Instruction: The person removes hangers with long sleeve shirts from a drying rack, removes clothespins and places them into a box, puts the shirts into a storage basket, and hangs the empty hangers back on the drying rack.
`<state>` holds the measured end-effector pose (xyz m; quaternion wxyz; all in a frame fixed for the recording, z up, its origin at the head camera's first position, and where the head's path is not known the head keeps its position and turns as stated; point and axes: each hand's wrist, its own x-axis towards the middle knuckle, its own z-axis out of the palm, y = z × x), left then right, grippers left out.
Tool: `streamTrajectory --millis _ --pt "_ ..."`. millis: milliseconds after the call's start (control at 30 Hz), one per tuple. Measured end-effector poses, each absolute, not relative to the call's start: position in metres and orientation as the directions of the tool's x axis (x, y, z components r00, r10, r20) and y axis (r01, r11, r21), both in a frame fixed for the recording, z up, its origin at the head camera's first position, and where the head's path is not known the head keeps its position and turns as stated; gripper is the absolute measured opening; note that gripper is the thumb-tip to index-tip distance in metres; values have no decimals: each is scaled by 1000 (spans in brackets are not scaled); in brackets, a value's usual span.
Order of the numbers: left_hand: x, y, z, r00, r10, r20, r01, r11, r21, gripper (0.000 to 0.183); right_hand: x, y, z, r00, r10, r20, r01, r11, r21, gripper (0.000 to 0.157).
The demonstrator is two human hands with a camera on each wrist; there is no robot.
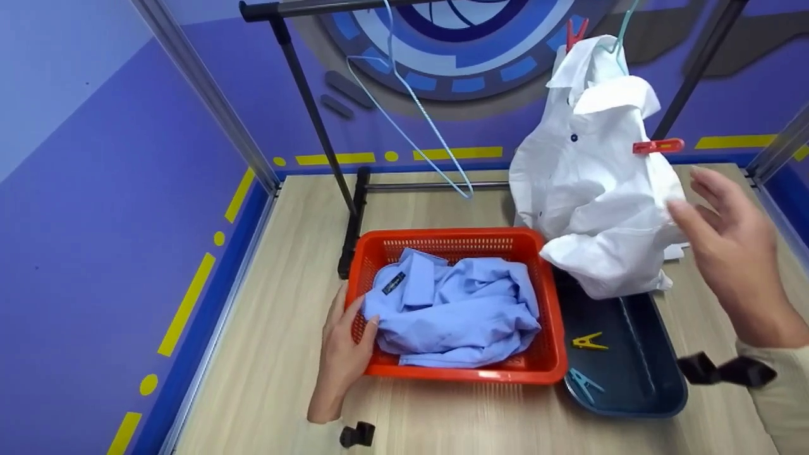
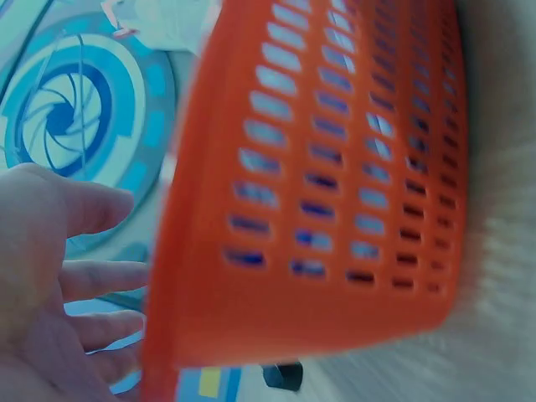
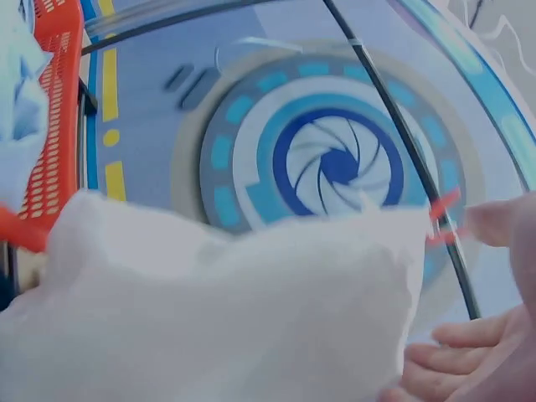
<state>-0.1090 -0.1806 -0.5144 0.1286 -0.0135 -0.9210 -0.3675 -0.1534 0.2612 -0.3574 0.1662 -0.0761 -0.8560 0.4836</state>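
Observation:
A light blue collared shirt [image 1: 455, 309] lies bunched up in an orange-red basket [image 1: 458, 377]. My left hand [image 1: 344, 357] rests at the basket's left rim, thumb spread away from the fingers. Seen from the left wrist, those fingers reach the rim [image 2: 167, 276] and none curl round the perforated wall. At the right a white shirt [image 1: 588, 189] with dark buttons hangs from a pale green hanger [image 1: 626, 28]. One red clothespin [image 1: 658, 146] clips its edge, another red clothespin [image 1: 575, 33] its shoulder. My right hand [image 1: 736, 246] is beside this edge, fingers loosely spread, thumb tip right at the cloth.
A dark blue tray [image 1: 657, 379] beside the basket holds a yellow clothespin [image 1: 590, 341] and a light blue clothespin [image 1: 584, 383]. From the black rack [image 1: 310, 107] hangs a bare blue hanger [image 1: 430, 120]. Purple walls [image 1: 95, 189] enclose the wooden table [image 1: 253, 354].

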Motion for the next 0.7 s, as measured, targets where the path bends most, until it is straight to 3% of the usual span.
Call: streamTrajectory --millis 200,700 --pt "-95 -155 -519 -948 -42 315 192 713 674 36 -178 251 -346 -966 202 162 7 648 -762 66" --pt "-89 -143 -530 -951 -56 303 148 779 609 27 -209 236 -336 -985 143 101 17 650 -760 49"
